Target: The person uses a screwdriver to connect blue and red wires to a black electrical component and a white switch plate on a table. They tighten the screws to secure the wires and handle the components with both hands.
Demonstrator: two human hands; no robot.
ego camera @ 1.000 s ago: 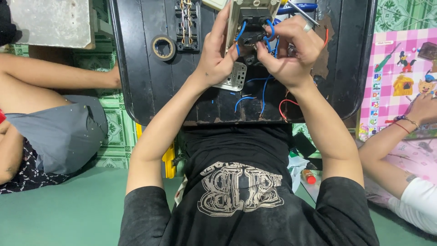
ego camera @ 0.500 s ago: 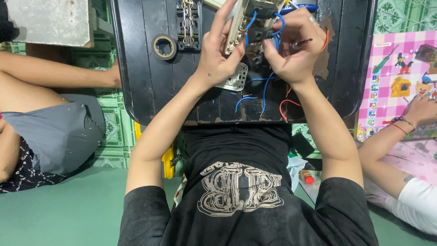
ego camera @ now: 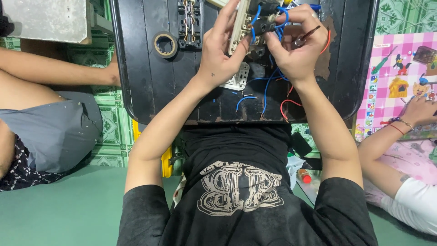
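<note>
Fingers (ego camera: pixel 227 27) pinching cream switch plate (ego camera: pixel 240 23), right hand (ego camera: pixel 296 50) curled on blue wires (ego camera: pixel 277 20)

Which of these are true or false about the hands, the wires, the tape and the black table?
1. The left hand holds a cream switch plate upright. True.
2. The right hand is empty. False: it grips a thin dark tool and pinches blue wires.
3. A roll of tape lies on the black table, left of the hands. True.
4. The tape roll sits on the green floor. False: it is on the table.
5. A red wire curls near the table's near edge. True.
</note>
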